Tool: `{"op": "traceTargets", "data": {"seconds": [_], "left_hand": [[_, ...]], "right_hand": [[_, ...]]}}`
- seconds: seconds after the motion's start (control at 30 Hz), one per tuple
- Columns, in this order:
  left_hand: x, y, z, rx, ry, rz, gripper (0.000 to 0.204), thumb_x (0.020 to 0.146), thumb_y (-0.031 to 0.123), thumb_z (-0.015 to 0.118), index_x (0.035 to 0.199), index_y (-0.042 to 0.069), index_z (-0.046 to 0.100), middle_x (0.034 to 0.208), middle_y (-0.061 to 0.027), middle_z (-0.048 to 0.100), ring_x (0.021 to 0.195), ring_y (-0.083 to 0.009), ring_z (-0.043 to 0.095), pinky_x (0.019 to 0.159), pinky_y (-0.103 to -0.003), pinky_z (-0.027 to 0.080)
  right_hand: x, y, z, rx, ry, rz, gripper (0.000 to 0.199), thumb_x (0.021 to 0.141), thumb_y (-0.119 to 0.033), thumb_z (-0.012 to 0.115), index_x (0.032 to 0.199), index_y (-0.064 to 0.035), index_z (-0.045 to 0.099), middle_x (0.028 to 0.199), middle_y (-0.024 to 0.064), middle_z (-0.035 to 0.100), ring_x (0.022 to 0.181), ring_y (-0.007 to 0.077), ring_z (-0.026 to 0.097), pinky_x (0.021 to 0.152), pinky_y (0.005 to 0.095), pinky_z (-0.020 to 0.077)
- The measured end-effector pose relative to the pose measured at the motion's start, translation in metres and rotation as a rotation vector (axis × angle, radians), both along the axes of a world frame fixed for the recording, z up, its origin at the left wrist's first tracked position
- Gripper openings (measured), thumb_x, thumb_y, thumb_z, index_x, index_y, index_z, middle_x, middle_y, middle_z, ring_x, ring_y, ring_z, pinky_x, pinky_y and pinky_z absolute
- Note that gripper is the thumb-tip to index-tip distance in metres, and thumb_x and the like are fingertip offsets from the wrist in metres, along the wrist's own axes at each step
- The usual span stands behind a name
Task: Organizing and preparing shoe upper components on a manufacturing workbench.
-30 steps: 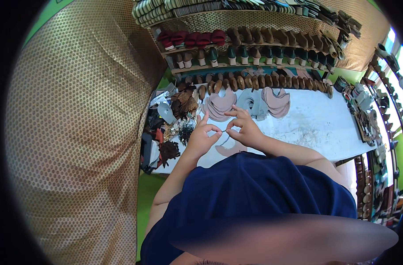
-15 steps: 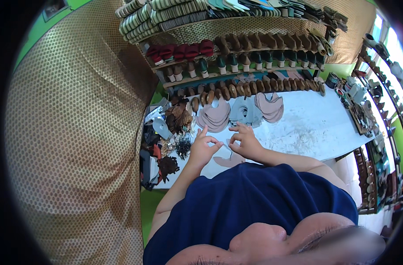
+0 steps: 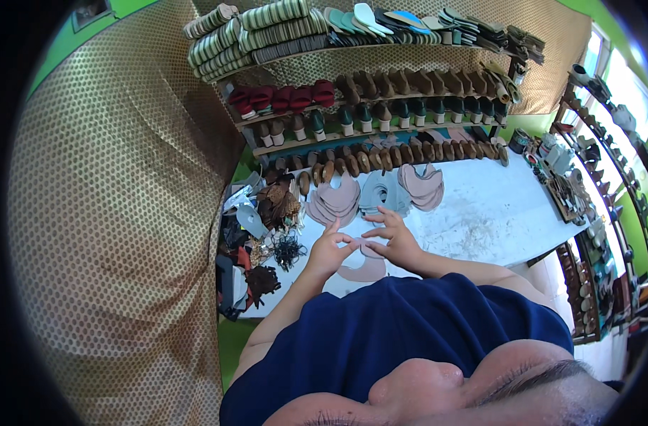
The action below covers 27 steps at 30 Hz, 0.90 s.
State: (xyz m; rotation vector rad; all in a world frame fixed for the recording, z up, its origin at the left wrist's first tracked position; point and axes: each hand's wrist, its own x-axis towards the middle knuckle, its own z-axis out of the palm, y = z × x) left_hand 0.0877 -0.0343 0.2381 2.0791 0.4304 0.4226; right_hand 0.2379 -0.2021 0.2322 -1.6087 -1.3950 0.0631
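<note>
Head view: left hand (image 3: 329, 250) and right hand (image 3: 393, 240) meeting over the white surface (image 3: 480, 213), fingertips of both pinching a small pink leather piece (image 3: 366, 250) between them. Lying flat just below the grips, long axis left to right, equally near both hands. Stacks of pink cut pieces (image 3: 335, 200) farther back.

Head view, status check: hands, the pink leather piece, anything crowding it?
Left hand and right hand both pinching a pink leather piece on the white table. Stacks of cut pieces just behind, clear of hands.
</note>
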Motion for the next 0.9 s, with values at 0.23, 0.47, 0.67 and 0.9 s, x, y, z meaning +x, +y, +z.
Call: {"op": "traceTargets", "data": {"seconds": [0.23, 0.47, 0.67, 0.9], "left_hand": [[0.0, -0.006, -0.02, -0.095, 0.044, -0.029, 0.014, 0.086, 0.025, 0.078, 0.093, 0.013, 0.078, 0.157, -0.0295, 0.032, 0.149, -0.0407, 0.026, 0.116, -0.041, 0.029], [0.001, -0.011, -0.024, -0.03, 0.057, -0.033, 0.02, 0.088, 0.03, 0.075, 0.099, 0.014, 0.078, 0.154, -0.0342, 0.03, 0.147, -0.0451, 0.028, 0.114, -0.041, 0.032], [0.006, -0.022, -0.02, -0.088, 0.107, -0.036, 0.018, 0.088, 0.028, 0.077, 0.096, 0.013, 0.076, 0.158, -0.0299, 0.029, 0.15, -0.0442, 0.021, 0.116, -0.043, 0.029], [0.01, -0.013, -0.043, 0.344, 0.126, -0.012, 0.033, 0.085, 0.036, 0.077, 0.109, 0.013, 0.07, 0.158, -0.0308, 0.027, 0.146, -0.0571, 0.019, 0.115, -0.055, 0.028]], "right_hand": [[-0.007, -0.005, -0.016, -0.056, -0.055, -0.003, 0.017, 0.08, -0.022, 0.08, 0.096, -0.0207, 0.078, 0.134, 0.0047, 0.061, 0.143, 0.0375, 0.035, 0.115, 0.0632, 0.0211], [-0.001, -0.003, -0.019, -0.087, -0.09, -0.064, 0.01, 0.079, -0.023, 0.081, 0.088, -0.0193, 0.078, 0.136, 0.0037, 0.06, 0.145, 0.04, 0.031, 0.114, 0.069, 0.0179], [-0.003, -0.009, -0.031, -0.077, 0.021, -0.087, 0.008, 0.078, -0.024, 0.082, 0.083, -0.0188, 0.078, 0.136, 0.0029, 0.06, 0.146, 0.0409, 0.029, 0.113, 0.071, 0.0171], [0.017, -0.026, -0.049, -0.149, -0.053, -0.145, 0.009, 0.073, -0.017, 0.082, 0.078, -0.0172, 0.074, 0.136, 0.005, 0.06, 0.145, 0.0437, 0.029, 0.115, 0.0671, 0.0179]]}}
